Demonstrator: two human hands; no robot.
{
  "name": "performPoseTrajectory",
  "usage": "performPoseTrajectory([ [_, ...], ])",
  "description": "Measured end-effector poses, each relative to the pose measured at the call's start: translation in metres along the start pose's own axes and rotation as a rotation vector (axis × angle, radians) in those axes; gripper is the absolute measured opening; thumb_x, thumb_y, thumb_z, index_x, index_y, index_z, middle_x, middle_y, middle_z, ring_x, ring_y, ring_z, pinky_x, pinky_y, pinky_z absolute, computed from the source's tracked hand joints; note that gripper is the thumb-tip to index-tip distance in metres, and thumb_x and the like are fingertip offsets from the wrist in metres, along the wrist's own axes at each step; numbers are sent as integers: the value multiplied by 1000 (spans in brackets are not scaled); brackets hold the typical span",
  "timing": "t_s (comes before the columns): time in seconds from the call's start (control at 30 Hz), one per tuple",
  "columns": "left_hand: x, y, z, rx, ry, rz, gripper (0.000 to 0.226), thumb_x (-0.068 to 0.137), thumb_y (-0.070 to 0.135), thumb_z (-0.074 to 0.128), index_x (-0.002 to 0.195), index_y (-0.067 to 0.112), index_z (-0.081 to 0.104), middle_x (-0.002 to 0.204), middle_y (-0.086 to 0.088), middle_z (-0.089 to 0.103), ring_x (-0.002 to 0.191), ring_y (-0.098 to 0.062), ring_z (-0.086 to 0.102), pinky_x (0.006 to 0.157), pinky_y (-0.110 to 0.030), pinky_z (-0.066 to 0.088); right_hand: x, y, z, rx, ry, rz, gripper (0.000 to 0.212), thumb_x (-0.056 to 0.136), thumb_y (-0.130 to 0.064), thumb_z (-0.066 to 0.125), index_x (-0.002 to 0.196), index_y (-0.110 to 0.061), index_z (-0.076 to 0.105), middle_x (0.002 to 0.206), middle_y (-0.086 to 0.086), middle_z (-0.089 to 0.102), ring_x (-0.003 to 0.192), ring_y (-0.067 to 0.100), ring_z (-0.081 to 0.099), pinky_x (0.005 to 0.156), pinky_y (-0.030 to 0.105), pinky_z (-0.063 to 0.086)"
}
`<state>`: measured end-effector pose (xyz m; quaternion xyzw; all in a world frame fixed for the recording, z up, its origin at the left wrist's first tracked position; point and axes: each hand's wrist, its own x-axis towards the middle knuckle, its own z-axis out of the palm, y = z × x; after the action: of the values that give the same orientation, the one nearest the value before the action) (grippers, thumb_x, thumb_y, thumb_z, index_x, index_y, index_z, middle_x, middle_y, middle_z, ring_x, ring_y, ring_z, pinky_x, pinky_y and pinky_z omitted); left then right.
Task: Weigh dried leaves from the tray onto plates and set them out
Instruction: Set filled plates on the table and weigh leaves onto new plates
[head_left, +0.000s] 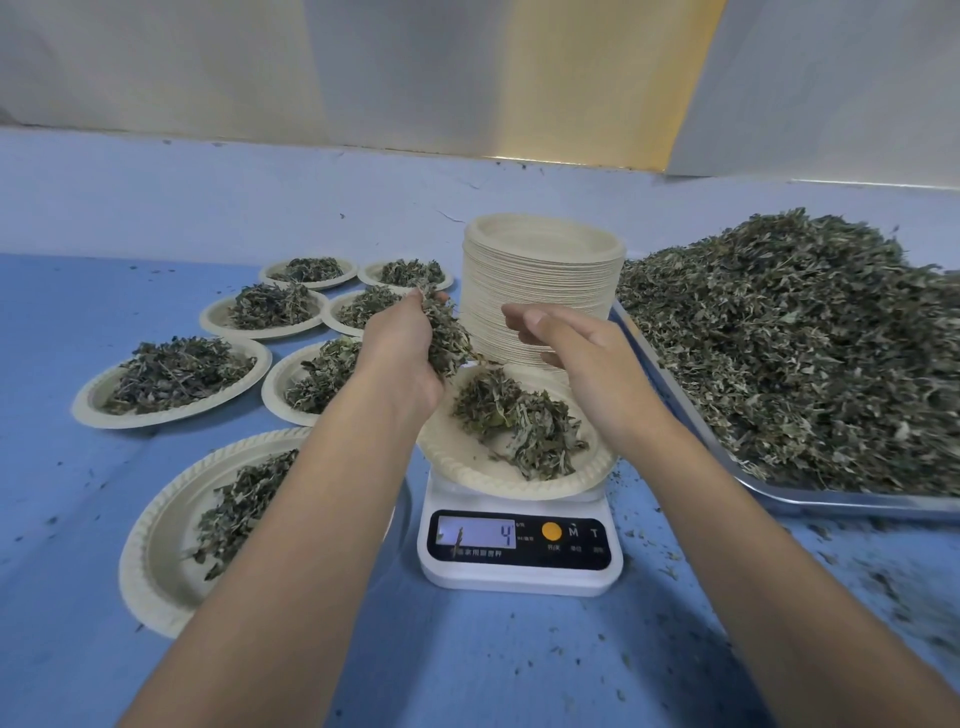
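The left hand (402, 358) holds a grip on a clump of leaves (441, 332) over the plate (452, 467) on the scale (519, 571). The right hand (571, 348) has a loose, open grip. The heaped tray (841, 506) sits at three o'clock.

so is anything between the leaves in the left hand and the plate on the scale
Nothing visible. The left hand holds the clump of leaves just above the plate, only air beneath; the right hand sits off to the side.

Tray (857, 505) cut off right — forearm (311, 519) half-hides plate (150, 545)
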<state>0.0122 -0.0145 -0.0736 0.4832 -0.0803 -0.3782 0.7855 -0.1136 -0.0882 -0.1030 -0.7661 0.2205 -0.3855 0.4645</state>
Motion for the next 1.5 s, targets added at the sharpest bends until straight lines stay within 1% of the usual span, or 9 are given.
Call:
performPoseTrajectory([
  [0.3,1,-1,0,8,14,11,34,102,16,37,75,14,57,54,-1,56,27,-10,48,34,-12,37,1,0,-2,3,148,8,29,99,-10,44,89,-24,68,67,-7,56,60,3,48,59,17,41],
  [0.43,2,0,-1,13,15,8,33,102,15,37,76,12,56,60,-2,58,27,-9,50,34,-13,37,0,0,-2,-13,127,23,29,96,-6,46,91,-26,67,68,-7,57,62,2,49,61,18,39],
  [0.57,3,-3,1,24,-32,22,34,103,16,36,73,14,52,38,3,52,26,-10,45,34,-12,35,-1,-5,0,-22,111,4,26,91,-7,54,90,-28,68,80,0,66,68,-1,56,68,19,44],
  [0.87,0,-14,13,188,-49,76,31,102,28,37,85,12,57,88,-7,64,86,-26,66,79,-38,54,-6,-14,12,8,2,-57,14,84,-20,71,97,-25,68,88,-1,68,77,13,63,76,29,53],
  [1.0,-8,-17,20,191,-66,112,27,102,30,37,89,16,57,93,-6,63,86,-20,64,79,-33,55,-7,-17,19,26,4,-97,22,82,-11,72,92,-29,63,85,-4,60,71,23,57,77,42,53],
  [1.13,-12,-21,23,169,-118,121,28,102,28,37,84,17,55,103,-11,65,104,-28,63,97,-45,48,-5,-15,20,6,57,-98,24,80,-7,71,85,-29,63,76,-17,61,63,10,56,68,33,49],
  [1.3,-12,-24,24,199,-120,184,29,103,23,33,85,17,55,93,-6,64,94,-22,62,87,-36,50,-2,-13,17,58,110,-63,23,79,1,69,79,-22,65,69,-10,62,67,13,59,75,43,55],
  [1.43,-6,-21,19,208,-85,154,28,103,26,32,106,12,57,110,-7,65,103,-23,61,96,-43,48,0,-14,10,195,157,-25,22,80,6,68,79,-16,64,68,-4,61,59,5,60,58,20,54],
  [1.5,-3,-18,16,205,-77,145,31,103,26,33,99,11,59,90,-1,66,83,-14,62,87,-33,51,2,-13,4,165,209,-11,21,80,5,68,80,-16,63,71,-1,62,62,7,61,58,17,51],
])
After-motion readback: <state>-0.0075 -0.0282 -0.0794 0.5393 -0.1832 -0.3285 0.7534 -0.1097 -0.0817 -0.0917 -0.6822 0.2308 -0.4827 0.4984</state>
